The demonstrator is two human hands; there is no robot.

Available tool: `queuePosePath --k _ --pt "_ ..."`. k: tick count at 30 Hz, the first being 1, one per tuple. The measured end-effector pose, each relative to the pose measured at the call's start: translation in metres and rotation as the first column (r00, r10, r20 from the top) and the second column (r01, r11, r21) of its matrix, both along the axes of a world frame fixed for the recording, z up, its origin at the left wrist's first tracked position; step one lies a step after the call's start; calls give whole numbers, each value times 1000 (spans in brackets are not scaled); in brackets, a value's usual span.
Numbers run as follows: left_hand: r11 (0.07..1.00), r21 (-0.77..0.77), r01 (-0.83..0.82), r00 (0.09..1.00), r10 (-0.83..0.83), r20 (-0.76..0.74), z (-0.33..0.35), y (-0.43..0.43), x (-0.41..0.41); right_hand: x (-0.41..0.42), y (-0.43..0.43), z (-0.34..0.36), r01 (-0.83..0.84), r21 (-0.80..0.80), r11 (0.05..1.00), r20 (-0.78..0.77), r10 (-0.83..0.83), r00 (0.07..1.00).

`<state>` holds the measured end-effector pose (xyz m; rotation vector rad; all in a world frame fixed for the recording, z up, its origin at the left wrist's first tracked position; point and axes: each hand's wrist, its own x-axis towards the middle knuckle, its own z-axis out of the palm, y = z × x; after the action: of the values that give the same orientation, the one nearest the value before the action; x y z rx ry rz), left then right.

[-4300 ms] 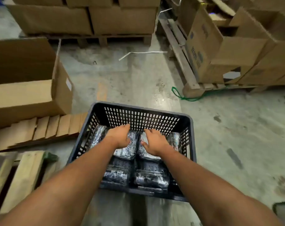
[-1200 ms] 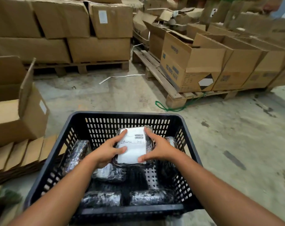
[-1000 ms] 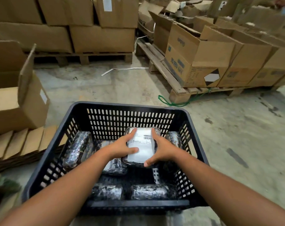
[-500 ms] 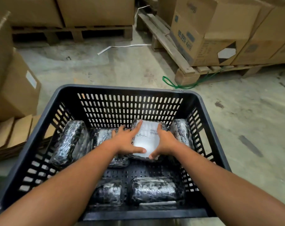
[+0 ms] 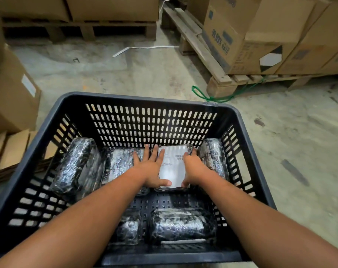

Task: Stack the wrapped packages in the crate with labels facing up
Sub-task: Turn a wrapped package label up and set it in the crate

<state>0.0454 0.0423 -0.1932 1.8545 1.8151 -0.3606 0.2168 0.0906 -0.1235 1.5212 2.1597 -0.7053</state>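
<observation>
A black slotted crate stands on the floor in front of me. In its back row lies a wrapped package with its white label facing up. My left hand rests flat on the package's left edge, fingers spread and thumb on the label. My right hand curls around its right edge. Dark wrapped packages lie beside it at the left and right. Another leans against the left wall. Two more lie in the front row.
Cardboard boxes on a wooden pallet stand at the right, with a green strap by its corner. More boxes on a pallet line the back. A carton and flattened cardboard sit at the left.
The labelled package has gone down from above the crate into the back row between two packages. My left hand has flattened out on it. My view has dropped closer to the crate.
</observation>
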Motion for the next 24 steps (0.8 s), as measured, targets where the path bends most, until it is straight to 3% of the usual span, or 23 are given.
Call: queuePosePath --k 5,8,12,15,19,21,24 --pt "999 34 -4 1000 4 7 2 -1 -4 -1 -6 4 -24 -30 999 15 25 1000" --pt "999 44 6 1000 -6 3 4 -2 -3 0 -7 14 -18 -4 1000 -76 18 997" --pt "995 89 36 998 -40 42 9 -2 2 6 6 50 56 263 963 -263 16 965" --pt "991 106 86 992 -95 83 13 -2 6 19 14 79 46 398 916 -138 10 990" --pt "985 99 140 985 -148 85 12 -2 10 33 5 83 -36 275 961 129 0 992" --pt "985 90 144 985 -151 78 12 -2 10 36 3 79 3 229 973 58 -17 998" --pt "985 86 147 986 -154 71 11 -2 9 42 6 76 139 106 985 -177 -119 977"
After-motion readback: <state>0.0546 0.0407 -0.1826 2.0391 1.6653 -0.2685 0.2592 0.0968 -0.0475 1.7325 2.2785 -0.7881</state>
